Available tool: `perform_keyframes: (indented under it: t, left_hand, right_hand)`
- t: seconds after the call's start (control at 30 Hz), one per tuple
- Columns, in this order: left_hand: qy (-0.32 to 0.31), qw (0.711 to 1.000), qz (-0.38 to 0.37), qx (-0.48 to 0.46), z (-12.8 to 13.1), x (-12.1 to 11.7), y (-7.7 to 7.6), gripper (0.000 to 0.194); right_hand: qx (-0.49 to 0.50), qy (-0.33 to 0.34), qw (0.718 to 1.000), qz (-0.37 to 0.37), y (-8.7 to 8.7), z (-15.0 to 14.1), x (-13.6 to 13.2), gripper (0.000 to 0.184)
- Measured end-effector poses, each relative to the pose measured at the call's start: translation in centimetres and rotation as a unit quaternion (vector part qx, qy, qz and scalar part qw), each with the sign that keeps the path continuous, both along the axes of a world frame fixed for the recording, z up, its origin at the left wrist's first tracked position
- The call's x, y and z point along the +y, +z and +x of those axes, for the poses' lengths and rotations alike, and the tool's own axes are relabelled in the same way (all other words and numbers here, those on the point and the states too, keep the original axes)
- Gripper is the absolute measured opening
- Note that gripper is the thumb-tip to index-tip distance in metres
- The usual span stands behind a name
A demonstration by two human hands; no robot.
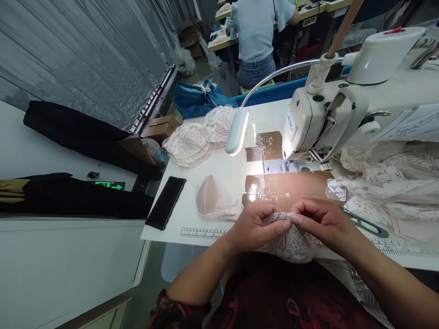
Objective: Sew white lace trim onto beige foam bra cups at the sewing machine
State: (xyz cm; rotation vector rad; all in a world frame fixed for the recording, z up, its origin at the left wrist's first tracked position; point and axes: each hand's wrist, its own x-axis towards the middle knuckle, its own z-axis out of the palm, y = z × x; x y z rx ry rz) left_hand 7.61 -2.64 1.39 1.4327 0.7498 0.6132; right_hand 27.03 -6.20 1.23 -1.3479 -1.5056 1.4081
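Observation:
A rounded piece of white lace fabric (pixel 291 244) hangs over the table's front edge, close to my body. My left hand (pixel 262 226) pinches its upper edge between thumb and fingers. On the other side of that edge, my right hand (pixel 318 221) grips it too, and the two thumbs almost meet. To the left lies a beige moulded cup (pixel 207 195) with sheer material around it. Beyond my hands stands a white sewing machine (pixel 302 123), its needle area lit and partly hidden by the head.
Stacked lace cups (pixel 190 144) lie at the back left, near a black phone (pixel 166 203). A lamp (pixel 237 131) on a bent neck overhangs the table. Lace fabric (pixel 387 183) is heaped right, beside a dark green flat tool (pixel 366 223). Another person (pixel 255 36) sits beyond.

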Motion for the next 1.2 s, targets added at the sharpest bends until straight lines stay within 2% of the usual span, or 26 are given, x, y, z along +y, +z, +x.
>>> perform_keyframes:
  t: [0.1,0.2,0.27,0.3,0.37,0.4,0.43,0.5,0.53,0.57,0.67,0.73,0.8,0.83,0.9,1.0,1.07,1.2]
  left_hand:
    - [0.036,0.994,-0.096,-0.041,0.7,0.2,-0.8,0.025]
    - [0.103,0.971,-0.207,-0.067,0.0,1.1,-0.8,0.033]
    - [0.173,0.965,-0.187,-0.056,-1.3,2.2,0.2,0.034]
    - [0.208,0.967,-0.139,-0.036,-2.0,2.9,0.8,0.034]
    - [0.266,0.962,0.028,0.049,-2.9,4.4,2.0,0.029]
    - [0.273,0.946,0.135,0.11,-2.7,5.1,2.2,0.028]
    - [0.261,0.917,0.245,0.178,-2.2,5.8,2.2,0.027]
    - [0.17,0.827,0.435,0.311,0.0,6.9,1.2,0.025]
    - [0.106,0.776,0.498,0.373,1.5,7.1,0.3,0.023]
    - [0.04,0.728,0.53,0.433,3.1,7.2,-0.7,0.021]
    - [-0.029,0.707,0.539,0.457,6.7,6.4,-3.3,0.021]
    - [-0.054,0.706,0.544,0.45,7.5,5.5,-3.8,0.023]
    - [-0.072,0.715,0.542,0.435,7.1,4.9,-3.3,0.029]
    - [-0.075,0.728,0.531,0.427,6.6,4.8,-2.9,0.031]
    - [-0.074,0.771,0.489,0.401,5.5,5.1,-2.1,0.032]
    - [-0.059,0.831,0.44,0.335,4.4,6.1,-2.1,0.029]
    - [-0.049,0.843,0.445,0.3,4.2,6.8,-2.8,0.028]
    - [-0.049,0.843,0.452,0.288,4.6,8.2,-4.3,0.03]
  right_hand:
    - [0.016,-0.003,1.0,-0.024,-0.3,0.1,0.8,0.032]
    - [0.009,-0.004,1.0,-0.025,-0.5,1.2,1.5,0.031]
    - [-0.027,-0.027,0.999,-0.005,-0.4,2.4,1.8,0.033]
    - [-0.055,-0.04,0.998,0.006,-0.3,3.1,1.9,0.034]
    - [-0.119,-0.05,0.991,0.026,0.0,4.3,2.1,0.034]
    - [-0.15,-0.043,0.987,0.036,0.3,4.7,2.2,0.033]
    - [-0.179,-0.032,0.982,0.046,0.5,4.9,2.5,0.031]
    - [-0.237,-0.008,0.969,0.07,0.9,5.1,3.2,0.028]
    - [-0.265,0.003,0.961,0.084,0.9,5.0,3.7,0.027]
    - [-0.29,0.011,0.952,0.1,0.8,4.9,4.2,0.027]
    - [-0.342,0.02,0.93,0.135,-0.2,4.5,5.3,0.031]
    - [-0.361,0.021,0.921,0.142,-1.2,4.2,5.5,0.034]
    - [-0.377,0.038,0.913,0.15,-2.2,3.9,5.4,0.035]
    - [-0.39,0.05,0.905,0.159,-2.6,3.7,5.3,0.034]
    - [-0.437,0.074,0.878,0.179,-3.1,3.3,5.0,0.032]
    - [-0.516,0.092,0.83,0.192,-3.3,2.8,4.7,0.033]
    - [-0.545,0.094,0.812,0.184,-3.2,2.5,4.8,0.038]
    - [-0.568,0.062,0.798,0.192,-3.1,2.2,5.3,0.044]
